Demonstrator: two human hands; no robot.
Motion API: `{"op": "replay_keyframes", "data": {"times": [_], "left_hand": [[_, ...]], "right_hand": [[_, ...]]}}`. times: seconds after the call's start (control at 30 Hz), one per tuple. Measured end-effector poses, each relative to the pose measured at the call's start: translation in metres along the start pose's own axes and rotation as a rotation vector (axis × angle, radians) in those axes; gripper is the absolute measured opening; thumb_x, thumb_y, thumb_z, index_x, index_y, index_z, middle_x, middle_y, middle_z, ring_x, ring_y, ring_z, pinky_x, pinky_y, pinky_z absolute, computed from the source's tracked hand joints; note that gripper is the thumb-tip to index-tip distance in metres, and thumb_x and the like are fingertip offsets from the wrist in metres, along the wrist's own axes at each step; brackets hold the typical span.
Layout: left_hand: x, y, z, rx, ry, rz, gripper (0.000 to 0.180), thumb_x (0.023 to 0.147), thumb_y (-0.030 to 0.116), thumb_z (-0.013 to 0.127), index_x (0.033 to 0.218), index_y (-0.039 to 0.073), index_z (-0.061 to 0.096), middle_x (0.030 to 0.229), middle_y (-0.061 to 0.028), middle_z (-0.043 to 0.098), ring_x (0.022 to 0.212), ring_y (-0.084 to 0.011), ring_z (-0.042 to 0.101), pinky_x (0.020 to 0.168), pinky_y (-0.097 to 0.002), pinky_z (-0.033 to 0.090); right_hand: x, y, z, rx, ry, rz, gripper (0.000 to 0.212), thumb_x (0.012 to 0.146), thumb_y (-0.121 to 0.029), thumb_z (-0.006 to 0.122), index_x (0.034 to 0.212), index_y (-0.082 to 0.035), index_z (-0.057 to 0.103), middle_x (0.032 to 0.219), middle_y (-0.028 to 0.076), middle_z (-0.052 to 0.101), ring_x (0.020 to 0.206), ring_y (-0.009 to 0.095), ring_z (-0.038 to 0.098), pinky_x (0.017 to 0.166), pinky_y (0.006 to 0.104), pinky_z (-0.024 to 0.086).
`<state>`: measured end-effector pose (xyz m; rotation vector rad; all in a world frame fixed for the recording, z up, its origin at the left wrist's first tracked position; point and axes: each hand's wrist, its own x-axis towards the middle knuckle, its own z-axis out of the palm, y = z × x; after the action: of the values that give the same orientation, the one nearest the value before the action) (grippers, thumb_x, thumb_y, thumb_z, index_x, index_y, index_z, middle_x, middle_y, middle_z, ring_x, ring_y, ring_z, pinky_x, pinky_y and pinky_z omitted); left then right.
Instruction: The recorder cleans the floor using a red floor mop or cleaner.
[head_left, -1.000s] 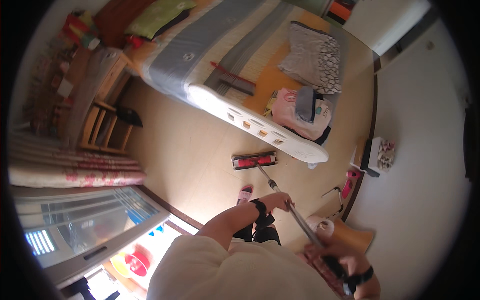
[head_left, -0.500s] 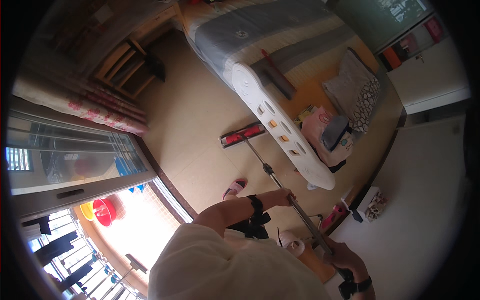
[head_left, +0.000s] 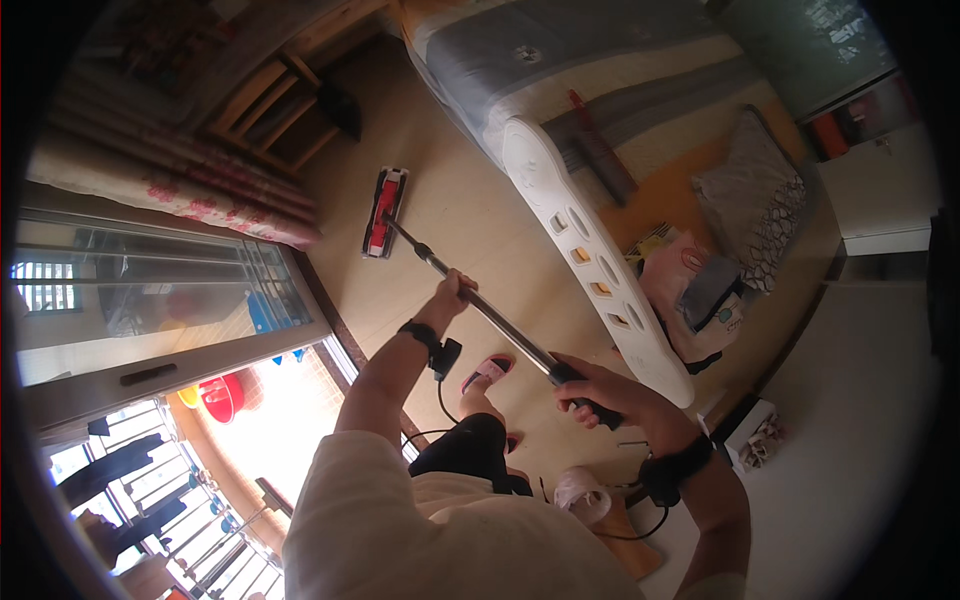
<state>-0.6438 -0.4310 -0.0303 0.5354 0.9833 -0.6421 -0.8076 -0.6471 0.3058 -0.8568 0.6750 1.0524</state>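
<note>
Head view: red-centred flat mop (head_left: 383, 212) w/ silver pole (head_left: 508, 325) in L hand (head_left: 453, 293) + R hand (head_left: 605, 388)

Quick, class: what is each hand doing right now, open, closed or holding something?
Left hand: closed, holding the metal mop pole.
Right hand: closed, holding the black grip at the pole's end.

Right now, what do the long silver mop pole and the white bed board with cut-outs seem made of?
Long silver mop pole: probably metal, glossy; a bright streak runs along it.
White bed board with cut-outs: moulded plastic or painted wood, smooth-looking; even colour and rounded edges fit both, so I can't tell which.
</note>
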Motion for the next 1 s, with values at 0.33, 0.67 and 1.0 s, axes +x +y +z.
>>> {"op": "replay_keyframes", "data": {"times": [0.33, 0.67, 1.0], "left_hand": [[0.038, 0.023, -0.005, -0.199, -0.072, -0.084, 0.034, 0.094, 0.036, 0.037, 0.071, 0.010, 0.034, 0.050, -0.0002, 0.037, 0.045, -0.0120, 0.041, 0.045, -0.0268, 0.041], [0.089, -0.077, 0.051, -0.035, -0.110, -0.202, 0.034, 0.093, 0.038, 0.037, 0.076, 0.009, 0.031, 0.057, -0.0009, 0.033, 0.047, -0.0114, 0.036, 0.044, -0.0278, 0.037], [0.061, -0.206, 0.006, 0.682, -0.058, -0.187, 0.033, 0.091, 0.031, 0.038, 0.074, 0.002, 0.038, 0.053, -0.0092, 0.040, 0.041, -0.0239, 0.043, 0.040, -0.0415, 0.045]], "right_hand": [[0.035, -0.022, -0.011, -0.117, 0.130, -0.141, 0.042, 0.081, -0.009, 0.054, 0.122, -0.012, 0.041, 0.065, 0.000, 0.043, 0.046, 0.005, 0.038, 0.037, 0.0202, 0.032], [0.003, 0.047, -0.060, 0.065, 0.353, -0.154, 0.056, 0.083, -0.009, 0.054, 0.134, -0.016, 0.031, 0.064, 0.001, 0.043, 0.044, 0.005, 0.034, 0.037, 0.0215, 0.028], [-0.011, 0.231, -0.049, 0.735, 0.295, -0.200, 0.059, 0.087, -0.016, 0.053, 0.137, -0.029, 0.025, 0.072, 0.002, 0.044, 0.047, 0.004, 0.035, 0.038, 0.0169, 0.029]]}}
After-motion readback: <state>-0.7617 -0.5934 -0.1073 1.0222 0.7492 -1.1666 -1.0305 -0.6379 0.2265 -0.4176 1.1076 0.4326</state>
